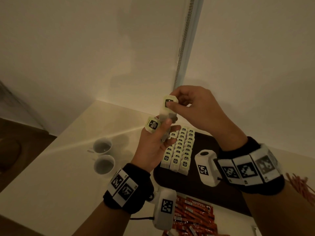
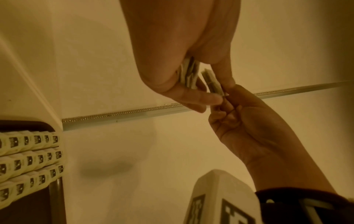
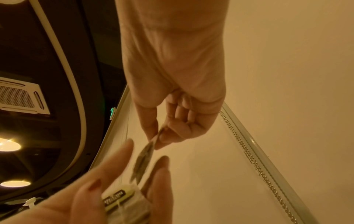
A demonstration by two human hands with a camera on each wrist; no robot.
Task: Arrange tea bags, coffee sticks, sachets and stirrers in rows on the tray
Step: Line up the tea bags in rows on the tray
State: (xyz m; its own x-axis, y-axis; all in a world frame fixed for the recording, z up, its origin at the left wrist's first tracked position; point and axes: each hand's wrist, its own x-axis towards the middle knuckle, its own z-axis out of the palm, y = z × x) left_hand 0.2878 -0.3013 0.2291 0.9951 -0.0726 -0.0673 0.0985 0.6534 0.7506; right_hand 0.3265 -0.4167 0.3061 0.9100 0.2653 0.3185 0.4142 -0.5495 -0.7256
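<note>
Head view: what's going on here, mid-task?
A person is laying out tea bags. The left hand holds a small stack of tea bags, and the right hand pinches one tea bag by its tag, lifting it off the stack above the dark tray. Three rows of tea bags already lie on the tray. The Nescafe coffee sticks lie in a loose pile in front of the tray and the stirrers to its right. Two white cups stand to the left.

paper tea bags (image 1: 178,152), matt dark tray (image 1: 202,145)
</note>
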